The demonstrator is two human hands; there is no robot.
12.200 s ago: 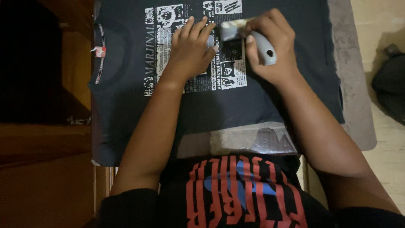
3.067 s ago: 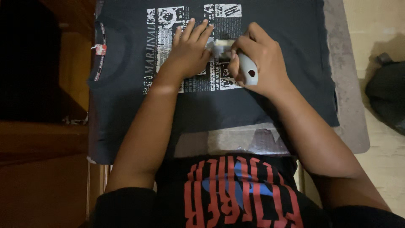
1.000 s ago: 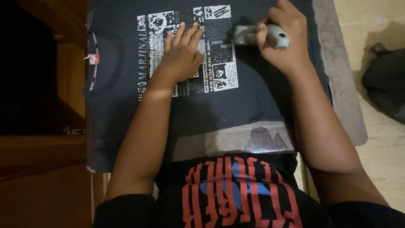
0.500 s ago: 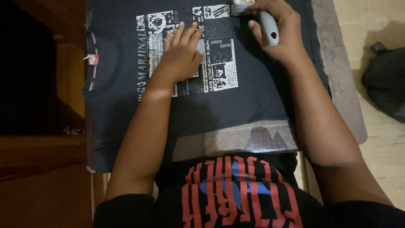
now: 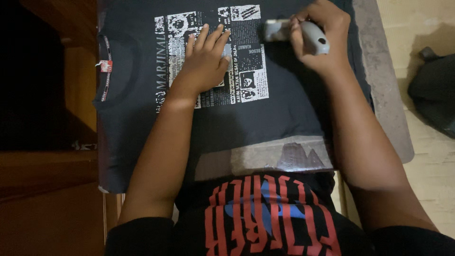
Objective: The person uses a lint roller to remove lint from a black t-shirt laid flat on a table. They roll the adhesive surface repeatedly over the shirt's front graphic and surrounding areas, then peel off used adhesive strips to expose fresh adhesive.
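Shirt [image 5: 227, 118]: dark, spread flat on the grey board [image 5: 384, 95].
Left hand [image 5: 204, 64]: laid flat, fingers spread, on the white print [image 5: 246, 76].
Right hand [image 5: 322, 40]: clamped around the grey brush [image 5: 303, 35], just beside the print.

1. The dark T-shirt [image 5: 265, 118] lies flat on the grey board [image 5: 384, 95]; the cloth between the white print [image 5: 213, 52] and the board's near edge is open, flanked by both forearms.
2. On the print, the left hand [image 5: 201, 61] lies flat, blocking its middle.
3. Just right of the print, the right hand [image 5: 320, 40] grips a grey-handled tool [image 5: 303, 35].
4. Right of the board, a dark bag [image 5: 433, 99] sits on the floor.
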